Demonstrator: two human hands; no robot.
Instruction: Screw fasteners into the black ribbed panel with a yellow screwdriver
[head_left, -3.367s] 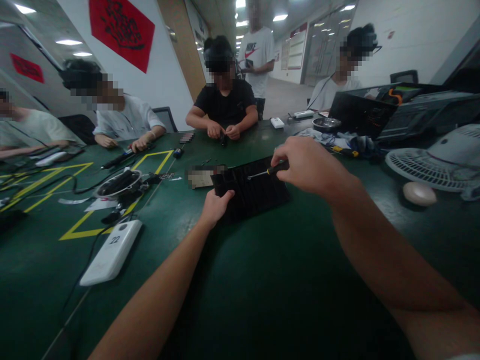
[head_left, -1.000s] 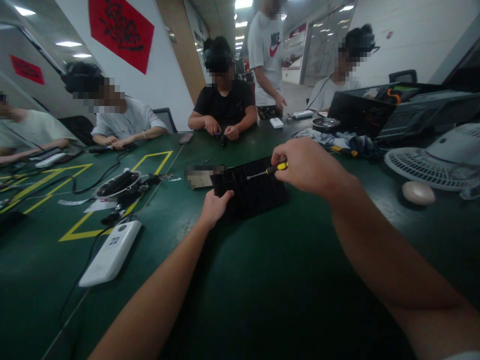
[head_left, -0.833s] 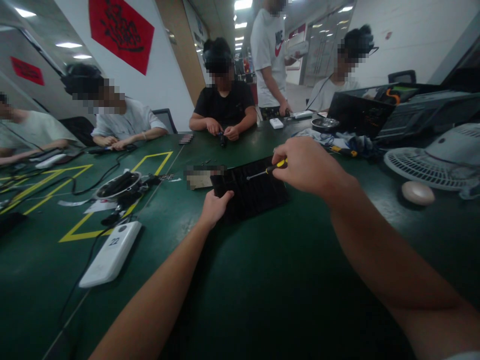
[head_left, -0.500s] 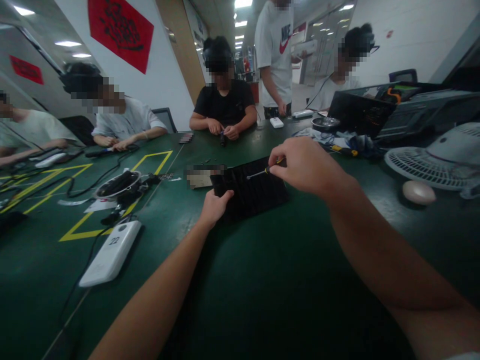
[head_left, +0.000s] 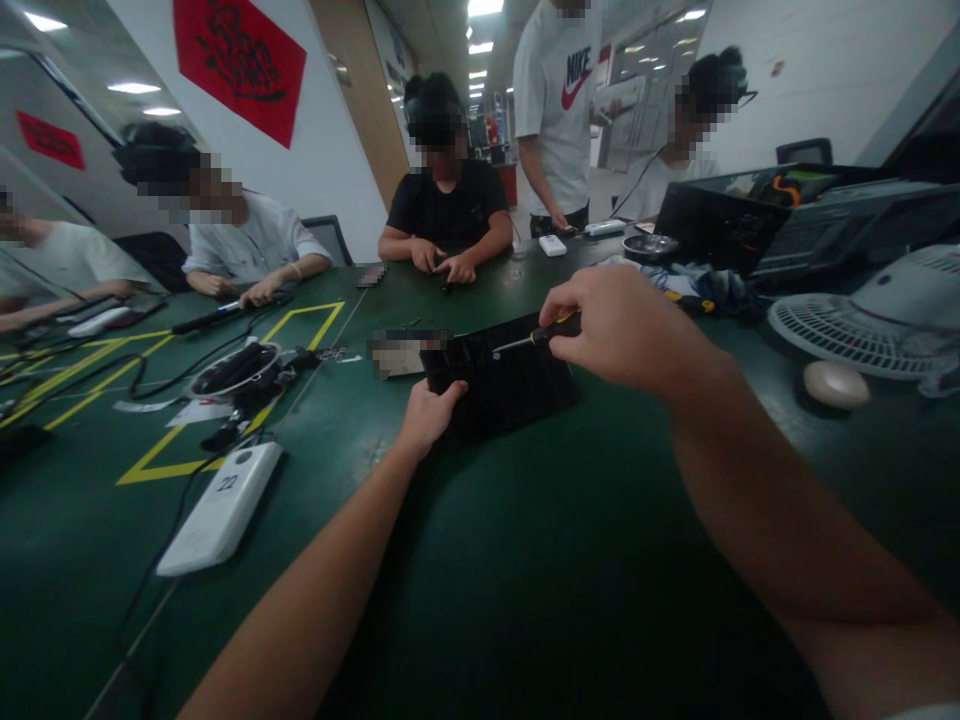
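Observation:
A flat black panel with ridges or slots lies tilted on the green table in front of me. My left hand grips its left edge, thumb on top and fingers mostly hidden behind. My right hand is closed on a screwdriver with a black and yellow handle. The screwdriver's thin metal shaft points left, over the panel. At its tip is a small light spot, too small to make out. Touching or just behind the panel's far left corner is a beige box-like thing, partly blurred out.
A white power bank marked 22 and a wire basket of black parts are at left. On the right lie a white fan, a pale computer mouse and a metal bowl. Several people sit or stand around the table.
My right hand has shifted slightly right along the screwdriver's handle, and more of the handle shows. My left hand and the panel stay in place.

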